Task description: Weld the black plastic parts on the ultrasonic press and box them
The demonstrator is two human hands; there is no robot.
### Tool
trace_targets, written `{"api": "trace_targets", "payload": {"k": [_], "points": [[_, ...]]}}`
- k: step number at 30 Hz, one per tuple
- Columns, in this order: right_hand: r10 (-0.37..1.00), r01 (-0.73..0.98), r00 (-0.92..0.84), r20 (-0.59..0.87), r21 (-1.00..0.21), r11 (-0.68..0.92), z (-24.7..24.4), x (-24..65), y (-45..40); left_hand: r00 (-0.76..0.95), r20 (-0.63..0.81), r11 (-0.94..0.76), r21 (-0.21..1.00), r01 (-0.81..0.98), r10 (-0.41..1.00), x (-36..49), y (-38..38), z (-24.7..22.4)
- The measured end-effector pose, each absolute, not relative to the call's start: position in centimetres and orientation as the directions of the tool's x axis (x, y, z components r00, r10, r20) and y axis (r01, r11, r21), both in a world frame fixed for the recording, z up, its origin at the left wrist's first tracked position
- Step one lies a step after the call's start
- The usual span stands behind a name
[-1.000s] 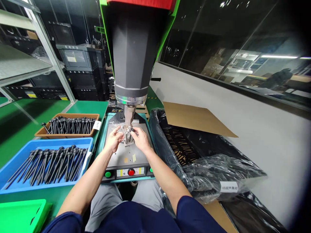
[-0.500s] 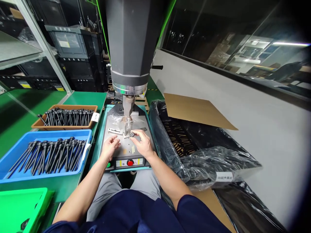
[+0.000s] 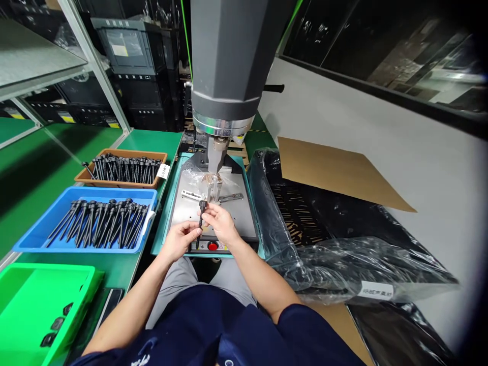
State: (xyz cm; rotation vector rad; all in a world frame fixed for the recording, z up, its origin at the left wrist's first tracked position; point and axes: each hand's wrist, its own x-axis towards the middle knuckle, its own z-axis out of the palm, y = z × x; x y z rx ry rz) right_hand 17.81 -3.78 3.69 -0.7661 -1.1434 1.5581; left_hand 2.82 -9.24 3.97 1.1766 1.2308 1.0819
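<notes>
Over my head feed, I have the left hand [image 3: 178, 241] and right hand [image 3: 223, 224] both pinching one black knob-headed rod [image 3: 200, 219], in front of the metal fixture [image 3: 214, 189] and not seated in it, with many similar rods [image 3: 101, 226] lying in the blue tray [image 3: 78, 250].

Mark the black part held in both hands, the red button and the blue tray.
Black part [image 3: 200, 221]: head view, on its shaft.
Red button [image 3: 212, 246]: head view, on its cap.
Blue tray [image 3: 84, 250]: head view, on its near wall.
</notes>
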Motion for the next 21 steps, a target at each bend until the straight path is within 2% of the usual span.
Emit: {"api": "trace_targets", "payload": {"k": [10, 13, 16, 18, 21], "points": [[0.954, -0.373, -0.297, 0.033, -0.924, -0.084, 3.3, 15.8, -4.1, 0.013, -0.099, 0.099, 0.995, -0.003, 0.995, 2.1, -10.2, 3.7], [0.938, -0.357, -0.347, 0.014, -0.926, -0.119, 3.1, 15.2, -4.7, 0.002, -0.071, 0.070, 0.994, 0.087, 0.998, 0.0, -11.2, 4.0], [0.922, -0.323, -0.386, -0.039, -0.930, -0.175, 2.9, 15.3, -5.1, -0.155, -0.037, 0.078, 0.961, 0.265, 0.987, -4.4, -12.3, 4.8], [0.921, -0.298, -0.384, -0.065, -0.935, -0.190, 2.8, 15.7, -5.2, -0.316, 0.003, 0.149, 0.878, 0.454, 0.949, -7.8, -13.0, 5.4], [0.924, -0.272, -0.373, -0.080, -0.943, -0.192, 2.5, 16.3, -5.4, -0.479, 0.065, 0.344, 0.613, 0.711, 0.875, -12.2, -13.2, 5.9]]}}
